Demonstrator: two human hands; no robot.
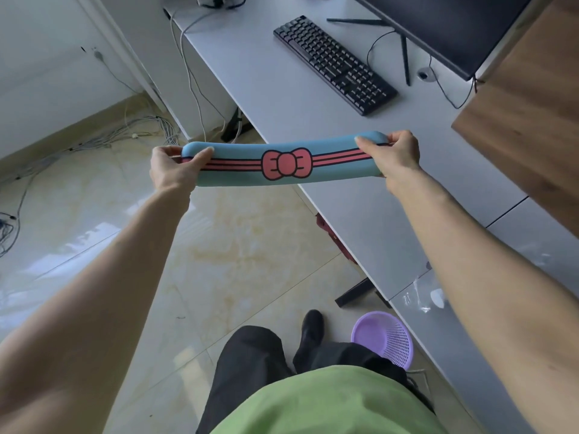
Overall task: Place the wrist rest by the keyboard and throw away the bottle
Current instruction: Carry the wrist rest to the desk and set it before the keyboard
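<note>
**Wrist rest held in both hands above tabletop edge**

The wrist rest, blue with pink stripes and a pink bow at its middle, is held in the air at frame centre, lengthwise from 9 o'clock to 3 o'clock. Its left end is pinched in the grip of the left hand, thumb laid on the upper face; its right end is clamped in the grip of the right hand. Both arms are extended. The right part of the rest is seen over the near edge of the grey tabletop; the left part is seen over the tiled floor.

The black keyboard lies on the tabletop at 1 o'clock from the rest, well apart from it, in front of a dark monitor. A purple mesh basket is seen on the floor at 5 o'clock, under the tabletop edge. Clear plastic film lies on the tabletop at 4 o'clock. A bottle cannot be made out.
</note>
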